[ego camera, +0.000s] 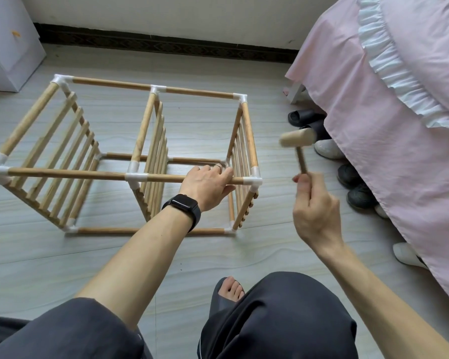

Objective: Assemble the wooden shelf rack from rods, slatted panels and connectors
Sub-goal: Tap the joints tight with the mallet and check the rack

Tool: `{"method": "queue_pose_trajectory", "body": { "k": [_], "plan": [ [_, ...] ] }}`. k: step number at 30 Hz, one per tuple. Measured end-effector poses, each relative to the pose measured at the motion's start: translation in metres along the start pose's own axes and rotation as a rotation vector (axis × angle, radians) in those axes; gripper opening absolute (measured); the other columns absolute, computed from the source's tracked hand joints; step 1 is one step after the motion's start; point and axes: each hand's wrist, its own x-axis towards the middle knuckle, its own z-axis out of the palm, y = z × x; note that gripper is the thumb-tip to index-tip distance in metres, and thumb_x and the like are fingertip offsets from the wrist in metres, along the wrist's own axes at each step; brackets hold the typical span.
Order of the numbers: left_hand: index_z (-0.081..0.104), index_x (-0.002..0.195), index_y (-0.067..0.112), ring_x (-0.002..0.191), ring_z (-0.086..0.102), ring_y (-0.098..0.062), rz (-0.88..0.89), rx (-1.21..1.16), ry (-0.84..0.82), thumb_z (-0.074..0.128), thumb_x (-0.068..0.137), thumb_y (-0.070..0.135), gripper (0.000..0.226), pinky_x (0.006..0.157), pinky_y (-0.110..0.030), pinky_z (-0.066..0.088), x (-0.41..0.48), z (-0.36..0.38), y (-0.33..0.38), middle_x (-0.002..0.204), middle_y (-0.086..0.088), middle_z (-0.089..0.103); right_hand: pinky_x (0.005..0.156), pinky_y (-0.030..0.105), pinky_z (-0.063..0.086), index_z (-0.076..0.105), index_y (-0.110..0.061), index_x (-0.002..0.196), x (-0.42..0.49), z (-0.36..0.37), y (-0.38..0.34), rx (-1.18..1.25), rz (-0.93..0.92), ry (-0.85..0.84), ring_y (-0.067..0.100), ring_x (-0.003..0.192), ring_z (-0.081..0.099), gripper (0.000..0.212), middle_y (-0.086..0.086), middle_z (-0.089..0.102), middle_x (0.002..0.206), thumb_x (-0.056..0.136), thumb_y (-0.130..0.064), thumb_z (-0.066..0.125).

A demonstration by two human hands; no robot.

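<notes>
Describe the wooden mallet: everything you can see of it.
The mallet is pale bare wood: a cylindrical head on a thin round handle. It stands roughly upright, head up and crosswise, slightly motion-blurred. The right hand grips the handle's lower end, holding it in the air right of the rack, apart from it.

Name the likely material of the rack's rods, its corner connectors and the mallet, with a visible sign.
The rods: pale unpainted wood, grain showing. The corner connectors: probably plastic, smooth translucent white. The mallet: light bare wood, though blurred.
</notes>
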Motion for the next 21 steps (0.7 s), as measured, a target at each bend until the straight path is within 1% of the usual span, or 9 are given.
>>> {"method": "queue_pose_trajectory", "body": {
  "k": [1, 2, 4, 6, 9, 12, 15, 18, 21],
  "plan": [
    [0.042, 0.120, 0.023, 0.082, 0.047, -0.021, 0.000, 0.002, -0.001, 0.033, 0.105, 0.052, 0.033, 0.071, -0.035, 0.033, 0.000, 0.000, 0.000, 0.108, -0.002, 0.059, 0.049, 0.011, 0.034, 0.053, -0.021, 0.099, 0.000, 0.000, -0.001, -0.007, -0.026, 0.010, 0.008, 0.050, 0.053, 0.026, -0.013, 0.047, 0.055, 0.106, -0.035, 0.032],
    [0.042, 0.122, 0.023, 0.085, 0.051, -0.022, 0.001, 0.007, -0.002, 0.033, 0.105, 0.051, 0.033, 0.071, -0.035, 0.034, 0.000, 0.000, 0.000, 0.109, -0.002, 0.059, 0.049, 0.015, 0.034, 0.050, -0.021, 0.097, -0.002, 0.003, -0.002, -0.085, -0.037, -0.088, 0.009, 0.050, 0.053, 0.025, -0.013, 0.046, 0.056, 0.107, -0.033, 0.031],
    [0.041, 0.123, 0.023, 0.085, 0.051, -0.022, -0.003, 0.003, -0.001, 0.032, 0.106, 0.049, 0.032, 0.071, -0.035, 0.033, 0.000, -0.001, 0.001, 0.110, -0.002, 0.059, 0.053, 0.037, 0.034, 0.044, -0.022, 0.094, -0.005, 0.007, 0.001, -0.346, 0.032, -0.453, 0.033, 0.065, 0.060, 0.025, -0.002, 0.050, 0.060, 0.107, -0.037, 0.029],
    [0.041, 0.120, 0.023, 0.080, 0.044, -0.020, -0.008, 0.002, 0.011, 0.029, 0.107, 0.047, 0.031, 0.070, -0.035, 0.033, -0.001, -0.001, 0.002, 0.108, -0.001, 0.059, 0.057, 0.039, 0.034, 0.049, -0.025, 0.100, 0.006, 0.002, 0.006, -0.344, 0.095, -0.504, 0.033, 0.075, 0.062, 0.024, 0.004, 0.061, 0.071, 0.107, -0.039, 0.032],
    [0.041, 0.119, 0.023, 0.079, 0.042, -0.019, -0.018, -0.001, 0.007, 0.029, 0.107, 0.046, 0.029, 0.070, -0.035, 0.032, -0.001, -0.002, 0.002, 0.107, -0.001, 0.059, 0.054, 0.030, 0.043, 0.050, -0.045, 0.118, 0.023, -0.012, -0.006, 0.227, 0.275, -0.367, 0.006, 0.053, 0.057, 0.017, 0.002, 0.069, 0.082, 0.106, -0.034, 0.044],
    [0.041, 0.123, 0.022, 0.088, 0.051, -0.022, -0.015, 0.001, -0.005, 0.032, 0.107, 0.046, 0.030, 0.072, -0.036, 0.031, -0.002, -0.003, 0.003, 0.112, -0.002, 0.059, 0.051, 0.028, 0.052, 0.050, -0.053, 0.121, 0.031, -0.019, -0.014, 0.608, 0.436, -0.365, 0.011, 0.048, 0.053, 0.037, 0.008, 0.074, 0.095, 0.106, -0.020, 0.049],
    [0.041, 0.122, 0.021, 0.086, 0.050, -0.023, -0.016, 0.003, 0.006, 0.030, 0.107, 0.045, 0.030, 0.072, -0.036, 0.030, -0.002, -0.003, 0.004, 0.112, -0.002, 0.059, 0.047, 0.026, 0.049, 0.066, -0.030, 0.112, 0.040, -0.023, -0.021, 0.860, 0.610, -0.370, 0.012, 0.047, 0.049, 0.028, 0.018, 0.072, 0.104, 0.107, -0.014, 0.044],
    [0.041, 0.116, 0.022, 0.079, 0.039, -0.021, -0.027, -0.004, 0.019, 0.026, 0.108, 0.043, 0.027, 0.070, -0.037, 0.029, -0.002, -0.003, 0.005, 0.108, -0.002, 0.058, 0.051, 0.025, 0.047, 0.073, -0.014, 0.116, 0.048, -0.030, -0.015, 1.247, 0.702, -0.492, 0.013, 0.052, 0.047, 0.040, 0.018, 0.070, 0.122, 0.094, -0.019, 0.041],
    [0.042, 0.114, 0.022, 0.078, 0.039, -0.021, -0.035, -0.009, 0.033, 0.027, 0.109, 0.041, 0.024, 0.070, -0.037, 0.030, -0.001, -0.002, 0.006, 0.106, -0.002, 0.059, 0.053, 0.026, 0.048, 0.065, -0.010, 0.124, 0.056, -0.030, -0.015, 1.188, 0.637, -0.530, 0.013, 0.054, 0.048, 0.046, 0.012, 0.073, 0.112, 0.080, -0.010, 0.053]
  ]
}}
